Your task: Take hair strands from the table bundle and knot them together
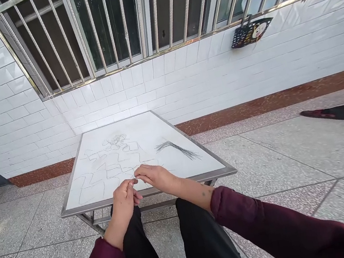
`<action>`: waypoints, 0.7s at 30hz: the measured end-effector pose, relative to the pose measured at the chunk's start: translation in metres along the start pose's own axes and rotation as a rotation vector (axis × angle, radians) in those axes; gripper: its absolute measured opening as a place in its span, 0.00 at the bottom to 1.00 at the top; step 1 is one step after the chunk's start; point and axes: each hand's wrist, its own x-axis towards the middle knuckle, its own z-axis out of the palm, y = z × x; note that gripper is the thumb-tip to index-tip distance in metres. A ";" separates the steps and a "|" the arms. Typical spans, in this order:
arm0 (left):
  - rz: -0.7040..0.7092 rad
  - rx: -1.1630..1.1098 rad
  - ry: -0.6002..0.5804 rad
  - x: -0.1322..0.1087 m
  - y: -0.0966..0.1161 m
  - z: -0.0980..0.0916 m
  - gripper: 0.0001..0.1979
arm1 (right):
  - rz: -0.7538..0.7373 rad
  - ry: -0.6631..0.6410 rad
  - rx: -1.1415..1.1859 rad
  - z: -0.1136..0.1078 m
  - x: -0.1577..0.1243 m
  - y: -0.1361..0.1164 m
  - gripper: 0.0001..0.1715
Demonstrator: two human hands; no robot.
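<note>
A low white table (194, 173) with a metal rim stands in front of my knees. Thin dark lines form a jigsaw-like outline (112, 161) across its top. A small bundle of dark thin strands (178, 148) lies on its right part. My left hand (125, 200) hovers at the near edge, thumb and forefinger pinched on something too fine to name. My right hand (156, 176) rests on the table's near edge beside it, fingers curled toward the left hand's pinch. Both fingertips almost meet.
A white tiled wall (215, 75) with a barred window (111, 26) rises behind the table. A dark patterned bag (250, 32) hangs from the bars. Speckled floor tiles (291, 150) spread to the right, where another person's dark shoe (316, 114) and leg reach in.
</note>
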 end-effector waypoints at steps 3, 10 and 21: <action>0.072 0.219 -0.022 -0.006 0.006 -0.005 0.22 | -0.031 0.010 -0.047 0.002 -0.003 -0.004 0.12; 0.183 0.728 -0.042 -0.011 0.014 -0.005 0.20 | 0.036 0.006 -0.187 0.010 -0.006 -0.008 0.11; 0.150 0.677 -0.074 -0.007 0.012 -0.003 0.21 | 0.105 0.008 -0.148 0.012 -0.006 -0.006 0.09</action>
